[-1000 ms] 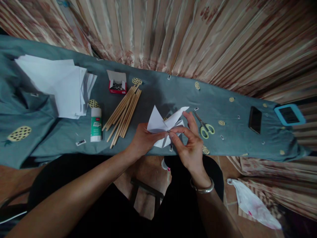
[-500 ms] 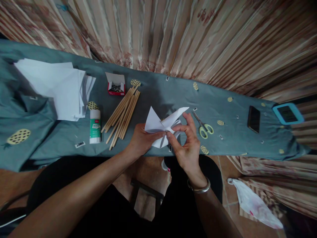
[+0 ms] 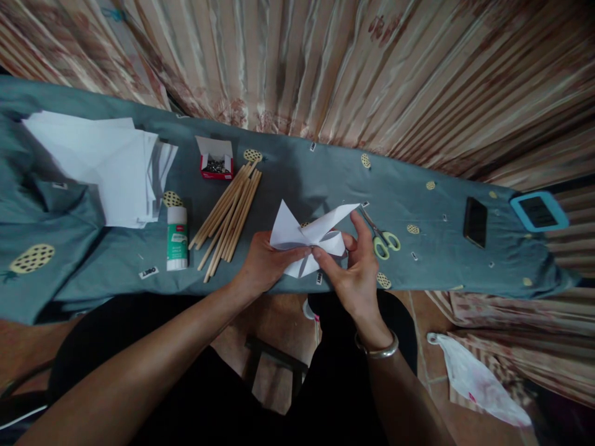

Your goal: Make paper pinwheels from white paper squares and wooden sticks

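A white paper pinwheel (image 3: 320, 229), its blades folded in toward the centre, is held between both hands above the near edge of the table. My left hand (image 3: 266, 261) grips its left side, with the thumb pressed at the middle. The thumb of my right hand (image 3: 357, 272) also presses near the centre, while its index finger reaches up toward the upper right blade. The other right fingers are partly hidden behind the paper. Scissors (image 3: 385, 240) with pale green handles lie just right of my right hand.
Wooden sticks (image 3: 230, 217) lie in a pile to the left, beside a glue stick (image 3: 177, 238). Behind them stands an open red box of metal pins (image 3: 216, 162). White paper sheets (image 3: 111, 167) are stacked at far left. A phone (image 3: 475, 222) and a blue-framed device (image 3: 539, 212) lie at right.
My right fingers have shifted off the front of the right blade, with the index finger now extended higher. The right blade shows more fully curled; my left hand stays nearly in place.
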A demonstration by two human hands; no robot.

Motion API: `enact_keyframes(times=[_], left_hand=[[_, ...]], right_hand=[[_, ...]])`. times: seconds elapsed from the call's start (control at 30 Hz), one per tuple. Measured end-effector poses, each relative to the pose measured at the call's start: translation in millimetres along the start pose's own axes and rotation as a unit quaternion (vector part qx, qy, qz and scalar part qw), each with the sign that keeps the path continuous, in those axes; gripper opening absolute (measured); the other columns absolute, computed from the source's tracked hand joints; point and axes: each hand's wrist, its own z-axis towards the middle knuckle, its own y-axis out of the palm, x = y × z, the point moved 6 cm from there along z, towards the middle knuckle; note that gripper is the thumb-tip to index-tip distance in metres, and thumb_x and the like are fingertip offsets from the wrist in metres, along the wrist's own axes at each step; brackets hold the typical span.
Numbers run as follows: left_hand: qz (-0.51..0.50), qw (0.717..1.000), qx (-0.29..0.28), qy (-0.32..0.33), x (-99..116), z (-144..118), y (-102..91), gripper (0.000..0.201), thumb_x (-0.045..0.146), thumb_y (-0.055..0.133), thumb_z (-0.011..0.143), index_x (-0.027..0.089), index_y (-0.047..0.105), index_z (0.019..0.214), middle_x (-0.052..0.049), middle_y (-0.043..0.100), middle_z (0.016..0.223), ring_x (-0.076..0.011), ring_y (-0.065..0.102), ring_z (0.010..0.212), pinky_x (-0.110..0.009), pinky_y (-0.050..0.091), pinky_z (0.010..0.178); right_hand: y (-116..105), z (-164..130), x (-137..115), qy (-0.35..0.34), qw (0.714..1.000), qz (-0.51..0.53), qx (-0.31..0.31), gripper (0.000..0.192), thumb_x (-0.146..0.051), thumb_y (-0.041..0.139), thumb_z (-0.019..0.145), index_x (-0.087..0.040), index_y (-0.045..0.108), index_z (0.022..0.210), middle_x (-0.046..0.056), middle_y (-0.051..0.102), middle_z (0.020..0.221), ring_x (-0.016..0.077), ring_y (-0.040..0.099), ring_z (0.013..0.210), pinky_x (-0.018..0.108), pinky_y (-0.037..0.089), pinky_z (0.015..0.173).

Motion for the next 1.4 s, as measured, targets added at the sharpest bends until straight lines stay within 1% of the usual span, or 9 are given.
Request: enact_keyframes(times=[0.1, 0.33, 0.53, 0.67, 0.77, 0.97, 1.13, 1.3, 1.4], left_hand=[[0.001, 1.0, 0.0, 0.008, 0.0, 0.2, 0.2, 0.019, 0.025, 0.082, 0.056, 0.013, 0.074, 0.068, -0.002, 0.073, 0.067, -0.0156, 0.064, 0.06, -0.025, 0.051, 0.055], [0.002, 1.0, -0.002, -0.003, -0.3, -0.9, 0.3, 0.018, 0.024, 0.082, 0.057, 0.014, 0.074, 0.069, -0.002, 0.072, 0.066, -0.0148, 0.064, 0.059, -0.025, 0.051, 0.056], [0.005, 1.0, -0.007, 0.002, -1.5, -0.5, 0.4, 0.019, 0.025, 0.082, 0.057, 0.014, 0.074, 0.07, -0.003, 0.073, 0.069, -0.0152, 0.064, 0.061, -0.025, 0.051, 0.057], [-0.004, 1.0, 0.0, 0.002, -2.7, -0.5, -0.1, 0.021, 0.026, 0.083, 0.057, 0.014, 0.073, 0.07, -0.002, 0.072, 0.069, -0.0147, 0.064, 0.062, -0.025, 0.05, 0.057], [-0.005, 1.0, 0.003, 0.0, -2.5, 0.1, -0.4, 0.021, 0.026, 0.083, 0.058, 0.013, 0.073, 0.071, -0.002, 0.073, 0.07, -0.0151, 0.064, 0.064, -0.025, 0.051, 0.058], [0.007, 1.0, 0.005, 0.018, -0.8, 3.7, -2.2, 0.019, 0.026, 0.083, 0.058, 0.014, 0.072, 0.069, -0.003, 0.072, 0.069, -0.0175, 0.066, 0.065, -0.028, 0.052, 0.06], [0.005, 1.0, 0.007, 0.012, -2.3, 4.0, -3.1, 0.022, 0.026, 0.083, 0.056, 0.013, 0.073, 0.072, -0.004, 0.074, 0.073, -0.0188, 0.067, 0.068, -0.029, 0.054, 0.064], [0.009, 1.0, 0.007, 0.009, -0.7, 2.9, -3.0, 0.021, 0.025, 0.083, 0.056, 0.013, 0.074, 0.071, -0.003, 0.075, 0.073, -0.0182, 0.067, 0.068, -0.029, 0.054, 0.065], [-0.003, 1.0, -0.007, 0.017, 0.8, 2.7, -1.1, 0.019, 0.024, 0.082, 0.057, 0.014, 0.074, 0.072, -0.002, 0.074, 0.071, -0.0167, 0.066, 0.066, -0.028, 0.054, 0.066]], right_hand=[[-1.3, 0.7, -2.5, 0.01, 1.0, 0.011, 0.001, 0.086, -0.033, 0.077, 0.075, -0.023, 0.03, 0.146, 0.004, 0.072, 0.096, 0.0208, 0.07, 0.081, 0.038, 0.059, 0.076], [-4.8, 0.2, -4.7, 0.024, 0.999, -0.022, 0.023, 0.094, -0.032, 0.078, 0.073, -0.026, 0.024, 0.149, 0.003, 0.074, 0.09, 0.0221, 0.07, 0.077, 0.039, 0.059, 0.069], [-0.3, 0.4, -1.4, 0.029, 1.0, 0.002, -0.013, 0.097, -0.037, 0.075, 0.076, -0.028, 0.016, 0.152, 0.001, 0.072, 0.082, 0.0232, 0.068, 0.064, 0.042, 0.059, 0.059], [0.8, -0.7, -1.4, 0.033, 0.999, 0.003, -0.003, 0.097, -0.037, 0.075, 0.076, -0.028, 0.016, 0.152, 0.001, 0.072, 0.081, 0.0226, 0.067, 0.063, 0.039, 0.059, 0.056], [1.4, -1.4, -2.7, 0.023, 1.0, -0.005, 0.012, 0.094, -0.036, 0.074, 0.077, -0.029, 0.018, 0.152, 0.001, 0.072, 0.082, 0.0227, 0.068, 0.064, 0.037, 0.058, 0.055], [4.8, -0.7, -3.6, 0.017, 1.0, 0.0, 0.004, 0.091, -0.037, 0.072, 0.079, -0.029, 0.018, 0.152, 0.001, 0.072, 0.083, 0.0228, 0.07, 0.067, 0.038, 0.06, 0.059], [4.4, -0.4, -5.7, 0.008, 1.0, -0.002, 0.004, 0.088, -0.038, 0.071, 0.08, -0.029, 0.02, 0.151, 0.001, 0.073, 0.084, 0.0225, 0.07, 0.069, 0.039, 0.06, 0.062], [4.5, -0.1, -4.9, 0.014, 1.0, 0.005, 0.0, 0.088, -0.036, 0.073, 0.079, -0.028, 0.022, 0.15, 0.0, 0.072, 0.08, 0.0223, 0.069, 0.066, 0.039, 0.061, 0.06], [4.5, -0.6, -4.0, 0.018, 1.0, 0.005, -0.001, 0.087, -0.036, 0.072, 0.08, -0.029, 0.021, 0.15, 0.0, 0.071, 0.081, 0.0224, 0.068, 0.065, 0.041, 0.06, 0.059]])
